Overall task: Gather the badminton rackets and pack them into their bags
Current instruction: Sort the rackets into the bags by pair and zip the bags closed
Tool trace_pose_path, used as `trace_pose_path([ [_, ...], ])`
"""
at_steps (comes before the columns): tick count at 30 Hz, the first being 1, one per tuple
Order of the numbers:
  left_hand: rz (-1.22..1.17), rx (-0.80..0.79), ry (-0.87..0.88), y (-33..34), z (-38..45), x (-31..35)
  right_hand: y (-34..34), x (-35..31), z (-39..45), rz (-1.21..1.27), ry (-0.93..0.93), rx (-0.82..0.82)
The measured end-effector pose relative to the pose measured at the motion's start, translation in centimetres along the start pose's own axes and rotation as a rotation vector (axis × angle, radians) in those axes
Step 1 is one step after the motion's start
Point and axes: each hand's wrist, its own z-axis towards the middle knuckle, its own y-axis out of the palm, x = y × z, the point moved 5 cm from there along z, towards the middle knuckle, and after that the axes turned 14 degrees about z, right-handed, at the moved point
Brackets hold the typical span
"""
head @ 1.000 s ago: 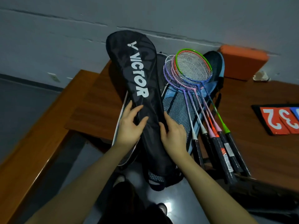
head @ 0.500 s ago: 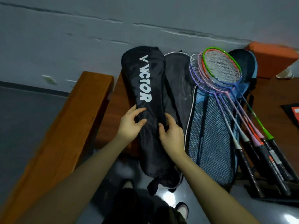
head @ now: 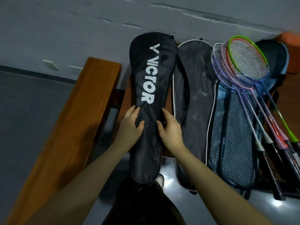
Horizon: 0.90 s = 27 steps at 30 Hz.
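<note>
A black racket bag [head: 151, 82] with white VICTOR lettering lies lengthwise in front of me, its narrow end hanging over the table edge. My left hand [head: 131, 125] holds its left side at the neck, thumb spread on the fabric. My right hand [head: 170, 129] holds the right side with curled fingers. To the right lie a dark grey bag [head: 196, 103] with white piping and a blue mesh bag [head: 235, 143]. Several rackets [head: 248, 64] in purple, pink, orange and green lie stacked on the blue bag, handles toward me.
A wooden bench [head: 73, 127] runs along the left, beside the black bag. The brown table [head: 289, 98] shows at the right edge, with an orange block [head: 290, 38] at its far corner. A grey wall stands behind. My shoe [head: 160, 179] rests on the glossy floor below.
The black bag has shifted left off the other bags, held between both hands. The dark grey bag beneath it is now uncovered. My view has swung left.
</note>
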Motion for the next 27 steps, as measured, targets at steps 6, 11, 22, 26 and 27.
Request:
trace_pose_path([
  [6, 0.521, -0.155, 0.100, 3.1, -0.5, -2.5, 1.8, 3.4, -0.3, -0.379, 0.093, -0.133],
  [11, 0.564, -0.103, 0.249, 2.8, 0.4, -1.1, 0.5, 3.0, 0.5, -0.415, -0.001, -0.134],
  [22, 0.353, -0.129, 0.501, 7.6, 1.6, 9.9, -12.0, 6.7, 1.3, -0.326, 0.147, 0.225],
  [26, 0.393, -0.163, 0.489, 10.3, 2.9, 12.9, -14.6, 9.5, 3.1, -0.458, 0.308, 0.204],
  [27, 0.416, -0.177, 0.487, 11.0, 3.3, 13.6, -15.0, 10.2, 3.6, -0.471, 0.327, 0.196],
])
